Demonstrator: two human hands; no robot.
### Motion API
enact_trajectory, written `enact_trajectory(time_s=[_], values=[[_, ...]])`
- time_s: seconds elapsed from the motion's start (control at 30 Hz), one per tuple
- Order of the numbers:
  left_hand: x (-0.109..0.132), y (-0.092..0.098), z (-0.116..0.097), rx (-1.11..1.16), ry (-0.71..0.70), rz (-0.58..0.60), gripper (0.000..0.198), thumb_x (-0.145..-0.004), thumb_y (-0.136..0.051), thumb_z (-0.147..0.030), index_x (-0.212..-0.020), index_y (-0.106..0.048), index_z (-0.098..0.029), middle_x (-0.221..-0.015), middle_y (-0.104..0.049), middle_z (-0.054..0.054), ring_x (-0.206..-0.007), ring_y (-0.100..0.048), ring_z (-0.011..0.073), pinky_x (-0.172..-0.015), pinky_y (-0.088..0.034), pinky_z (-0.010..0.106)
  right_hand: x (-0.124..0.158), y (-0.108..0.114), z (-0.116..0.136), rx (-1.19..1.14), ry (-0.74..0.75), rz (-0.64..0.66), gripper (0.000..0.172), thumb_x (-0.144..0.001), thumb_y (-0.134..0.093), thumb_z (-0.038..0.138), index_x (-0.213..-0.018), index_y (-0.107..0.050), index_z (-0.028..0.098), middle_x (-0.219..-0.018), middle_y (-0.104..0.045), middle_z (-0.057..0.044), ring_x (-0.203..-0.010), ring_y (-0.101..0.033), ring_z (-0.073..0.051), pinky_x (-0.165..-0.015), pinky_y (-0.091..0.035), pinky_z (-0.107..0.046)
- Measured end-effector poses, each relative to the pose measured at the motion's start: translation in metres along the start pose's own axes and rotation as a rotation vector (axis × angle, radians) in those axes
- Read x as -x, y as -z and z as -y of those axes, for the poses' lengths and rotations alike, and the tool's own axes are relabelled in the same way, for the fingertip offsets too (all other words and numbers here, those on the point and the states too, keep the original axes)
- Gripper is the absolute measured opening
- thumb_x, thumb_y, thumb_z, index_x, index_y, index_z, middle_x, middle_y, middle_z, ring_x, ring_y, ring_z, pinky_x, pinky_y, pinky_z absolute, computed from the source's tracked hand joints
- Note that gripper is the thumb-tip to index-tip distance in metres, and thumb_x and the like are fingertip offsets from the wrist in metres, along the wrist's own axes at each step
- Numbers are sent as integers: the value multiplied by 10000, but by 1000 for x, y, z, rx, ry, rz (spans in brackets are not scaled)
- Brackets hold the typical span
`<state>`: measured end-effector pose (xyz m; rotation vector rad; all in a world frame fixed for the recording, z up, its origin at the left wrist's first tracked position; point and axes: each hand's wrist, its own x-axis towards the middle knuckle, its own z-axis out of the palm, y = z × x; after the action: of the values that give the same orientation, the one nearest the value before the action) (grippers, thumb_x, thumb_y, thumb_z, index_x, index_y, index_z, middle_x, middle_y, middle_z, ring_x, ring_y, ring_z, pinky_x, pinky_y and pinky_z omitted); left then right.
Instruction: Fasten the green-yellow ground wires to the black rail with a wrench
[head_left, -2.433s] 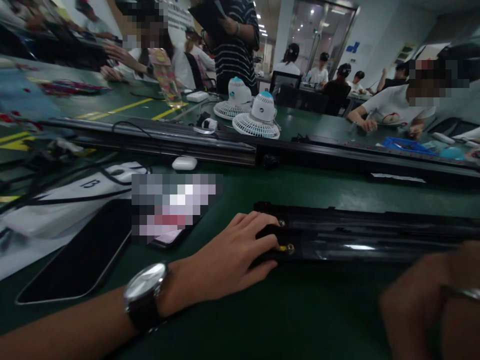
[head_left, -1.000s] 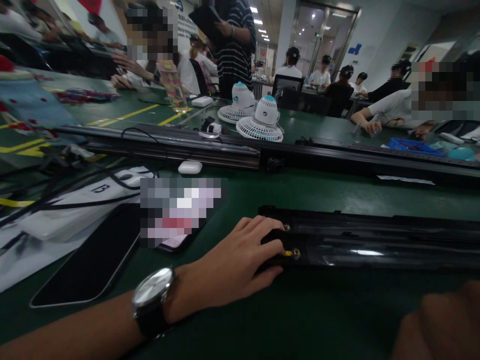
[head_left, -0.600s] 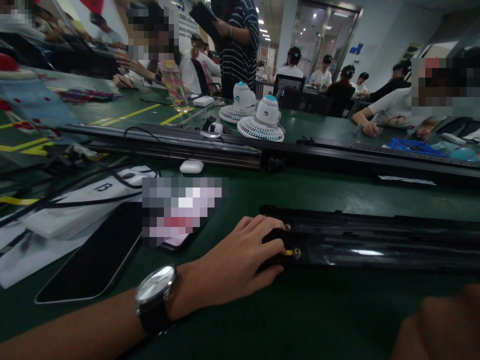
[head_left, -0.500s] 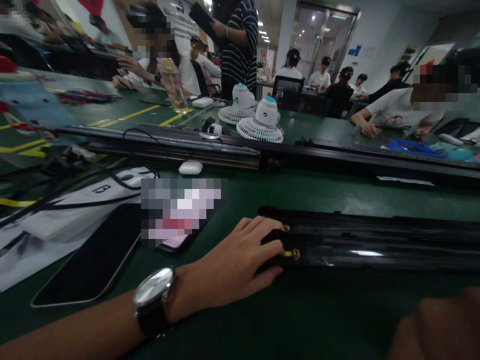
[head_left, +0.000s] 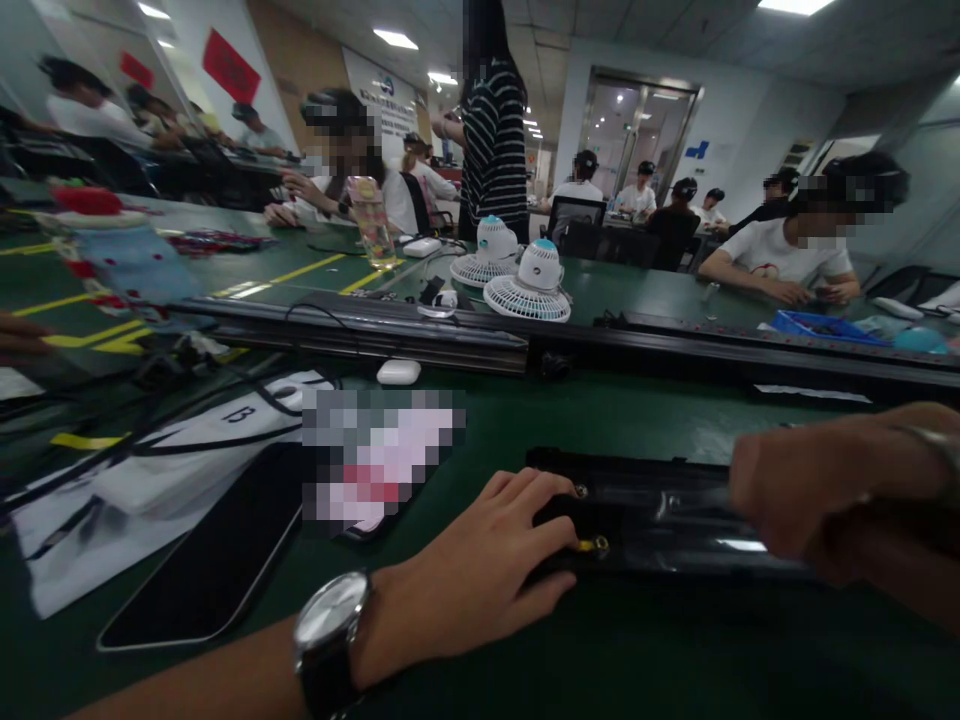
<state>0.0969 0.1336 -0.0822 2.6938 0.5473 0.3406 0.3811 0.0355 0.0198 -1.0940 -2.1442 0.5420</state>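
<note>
My left hand [head_left: 480, 575], a watch [head_left: 330, 625] on its wrist, lies on the green table with its fingers curled round the left end of a long black bar [head_left: 667, 515]. A small brass fitting [head_left: 600, 545] shows at that end, by my thumb. My right hand [head_left: 817, 490] hovers over the bar further right, blurred, fingers closed like a fist. What it holds, if anything, is hidden.
A dark tablet [head_left: 217, 560] and white papers [head_left: 150, 470] with cables lie to the left. A white earbud case [head_left: 398, 372] sits before a long black rail [head_left: 360, 330]. Two small fans [head_left: 527, 282] stand beyond it. Other people sit and stand around the far tables.
My right hand has risen from the lower right corner to above the bar. The view has tilted upward. My left hand has stayed on the bar's end.
</note>
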Motion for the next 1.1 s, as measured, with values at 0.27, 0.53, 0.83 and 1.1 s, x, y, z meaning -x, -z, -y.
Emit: enact_trajectory(time_s=[0.27,0.53,0.83,1.1], values=[[3,3,-2,6,40,32,234,-923,-656,-243,-1151,-613,-268,-1456,-478,42,-1320,-464,268,-1090,-416,507,-31,-14,-15,189,-208,241,294,-868,-475,19,-995,-624,239,-784,-618,40,-650,-559,-117,-594,-412,-230],[3,8,-6,38,65,43,291,-890,-677,-209,-1167,-615,-275,-1428,-509,40,-1291,-489,269,-1092,-415,501,-24,-33,-35,198,-289,336,231,-958,-480,109,-990,-655,258,-1047,-692,10,-950,-640,-169,-848,-461,-301],[12,7,-6,39,72,0,299,-874,-699,-237,-1154,-608,-289,-1414,-527,34,-1278,-505,286,-1058,-425,508,-15,-51,-33,111,-299,294,267,-1003,-496,183,-1182,-663,288,-1074,-730,10,-959,-677,-158,-852,-499,-267],[12,2,-3,14,53,-28,278,-868,-702,-238,-1127,-606,-267,-1411,-520,48,-1279,-504,291,-1061,-420,519,2,-56,-52,27,-287,59,228,-1041,-476,301,-1003,-692,236,-994,-703,-42,-935,-655,-206,-840,-497,-333]])
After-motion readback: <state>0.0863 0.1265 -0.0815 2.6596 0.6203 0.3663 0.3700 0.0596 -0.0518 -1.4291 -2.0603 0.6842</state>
